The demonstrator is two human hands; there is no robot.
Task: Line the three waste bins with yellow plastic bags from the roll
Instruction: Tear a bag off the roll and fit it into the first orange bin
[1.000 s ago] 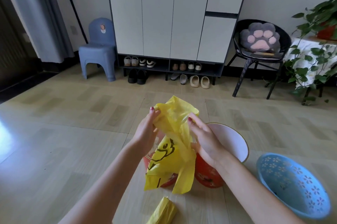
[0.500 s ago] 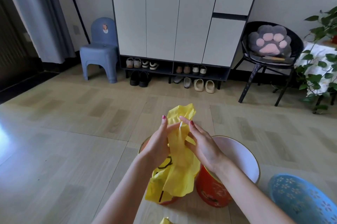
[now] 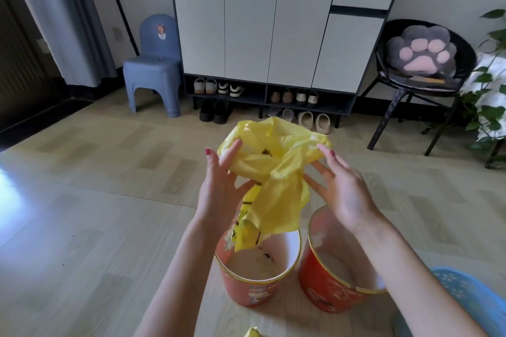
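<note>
Head view first: since half a second ago my two hands have pulled apart, and the bag (image 3: 269, 172) that was bunched narrow between them is now spread open at its top, in the middle of the frame. My left hand (image 3: 221, 188) has its fingers loosely spread, fingertips pressed against the bag's left edge; whether it pinches the film I cannot tell. My right hand (image 3: 342, 186) is likewise spread, fingertips touching the bag's right edge, and I cannot tell if it grips. The camera has tipped down as well, so both red bins now show more fully at lower centre.

The bag's tail hangs down and its lower end dips just into the mouth of the left bin (image 3: 257, 276). That bin has no liner yet; its pale inside shows a small dark mark on the bottom. The right bin (image 3: 336, 282), just beside it, is also unlined and I see nothing in it. The blue bin (image 3: 465, 301) is cut off at the lower right corner. A sliver of the roll (image 3: 253, 333) peeks in at the bottom edge.
</note>
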